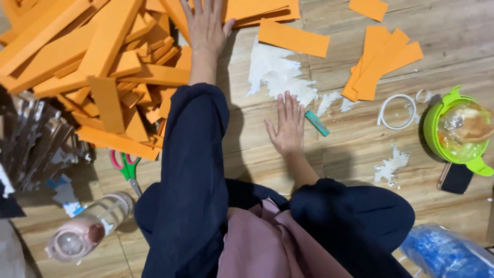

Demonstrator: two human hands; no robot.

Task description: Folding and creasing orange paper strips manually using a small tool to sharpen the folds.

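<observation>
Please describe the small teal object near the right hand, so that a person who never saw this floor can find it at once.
Start at the wooden plank floor and find the patch of white paper scraps in its middle. At the lower right edge of this patch, beside the right hand, lies a short flat teal stick, set diagonally. It is the only teal thing among white scraps and orange strips.

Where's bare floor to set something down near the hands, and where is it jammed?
Bare wood lies between the right hand and the green lidded bowl, below the white ring, broken only by small white scraps. A narrower strip runs between the scissors and the pink bottle. The top left is crowded: the left hand rests on the heaped orange strips.
</observation>
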